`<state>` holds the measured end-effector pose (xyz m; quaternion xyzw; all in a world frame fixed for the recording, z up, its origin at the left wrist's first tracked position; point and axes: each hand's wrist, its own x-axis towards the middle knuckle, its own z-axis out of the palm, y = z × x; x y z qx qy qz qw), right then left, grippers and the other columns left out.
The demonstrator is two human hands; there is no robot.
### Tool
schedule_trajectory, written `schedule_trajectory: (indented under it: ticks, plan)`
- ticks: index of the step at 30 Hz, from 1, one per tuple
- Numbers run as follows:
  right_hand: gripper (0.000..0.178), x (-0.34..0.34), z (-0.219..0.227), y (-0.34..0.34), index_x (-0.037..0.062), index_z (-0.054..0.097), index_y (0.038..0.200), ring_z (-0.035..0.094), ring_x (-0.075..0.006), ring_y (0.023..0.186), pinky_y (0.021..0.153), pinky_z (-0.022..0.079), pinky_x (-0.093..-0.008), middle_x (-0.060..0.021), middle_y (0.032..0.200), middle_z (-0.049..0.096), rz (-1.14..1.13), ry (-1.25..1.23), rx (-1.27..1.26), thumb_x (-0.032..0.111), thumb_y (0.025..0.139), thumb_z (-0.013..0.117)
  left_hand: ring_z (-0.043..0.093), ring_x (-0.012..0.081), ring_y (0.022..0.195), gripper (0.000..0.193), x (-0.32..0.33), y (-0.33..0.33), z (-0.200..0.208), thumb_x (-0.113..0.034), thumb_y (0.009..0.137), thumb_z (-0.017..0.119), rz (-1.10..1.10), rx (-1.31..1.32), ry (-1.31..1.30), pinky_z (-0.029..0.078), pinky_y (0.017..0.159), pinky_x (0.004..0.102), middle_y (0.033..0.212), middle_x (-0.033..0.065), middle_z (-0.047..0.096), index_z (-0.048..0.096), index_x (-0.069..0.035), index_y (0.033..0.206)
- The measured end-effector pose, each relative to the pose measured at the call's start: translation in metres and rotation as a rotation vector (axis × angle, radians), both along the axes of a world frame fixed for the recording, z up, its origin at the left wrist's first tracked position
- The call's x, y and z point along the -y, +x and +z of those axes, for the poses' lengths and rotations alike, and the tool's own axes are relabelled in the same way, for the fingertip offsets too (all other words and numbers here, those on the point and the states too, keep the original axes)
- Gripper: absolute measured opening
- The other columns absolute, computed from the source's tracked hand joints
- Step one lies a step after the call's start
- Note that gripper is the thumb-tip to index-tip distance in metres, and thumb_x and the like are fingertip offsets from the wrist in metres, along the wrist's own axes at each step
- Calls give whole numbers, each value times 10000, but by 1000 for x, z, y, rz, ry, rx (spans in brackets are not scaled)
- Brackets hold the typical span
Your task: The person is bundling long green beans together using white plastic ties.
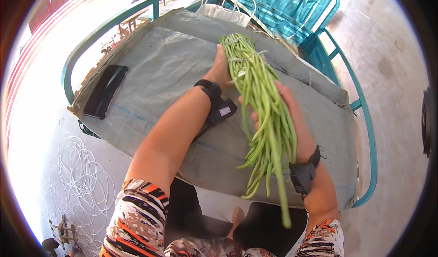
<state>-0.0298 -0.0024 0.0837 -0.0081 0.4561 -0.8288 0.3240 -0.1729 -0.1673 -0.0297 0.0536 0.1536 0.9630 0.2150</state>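
Note:
A long bundle of green yard-long beans [258,83] is held above the grey sheet-covered surface [155,74]. Pale ties ring it near its far end and again lower down. My left hand [221,70] grips the bundle from its left side near the tied end, its fingers mostly behind the beans. My right hand [294,120] wraps round the bundle's middle from the right, with some fingertips showing at the left edge of the beans. The loose ends hang toward me, and one bean dangles lowest. Each wrist wears a black strap with a small dark box.
A black smartphone [106,92] lies at the left of the sheet. Teal metal rails [365,134] curve round the surface, with a teal cart bed [267,4] beyond. A white bag [223,14] rests at the far edge. Coiled white cord [80,175] lies on the floor at left.

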Motion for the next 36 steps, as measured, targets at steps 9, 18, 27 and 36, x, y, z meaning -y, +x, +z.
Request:
schedule_trajectory:
  ticks: [9,18,27,36]
  plan:
    - [454,-17,8,24,-31,471,1217,657,-192,810,671,558,-280,-194,1026,623,48,68,-14,315,925,452,513,357,1100,776,-7,33,49,-659,877,214,212,116,-192,401,968,461,1250,205,499,436,-40,1289]
    - [458,-54,47,85,-36,461,1233,658,-184,823,738,547,-279,-183,1035,626,79,47,8,296,917,466,481,378,1126,805,-25,92,93,-697,854,253,297,112,-88,375,976,522,1260,194,482,430,-34,1275]
    - [352,-110,60,154,15,579,1055,630,-112,671,619,531,-238,-60,859,654,-95,210,119,324,895,534,452,388,1161,773,-69,144,89,-662,874,253,84,83,-28,342,1001,542,1282,200,469,424,-32,1287]
    - [582,-185,29,237,6,501,1238,633,-205,878,783,509,-310,-154,1086,619,-239,-150,86,471,896,427,494,368,1116,610,-141,175,103,-554,912,333,9,49,-75,372,972,539,1237,174,516,487,-56,1229]
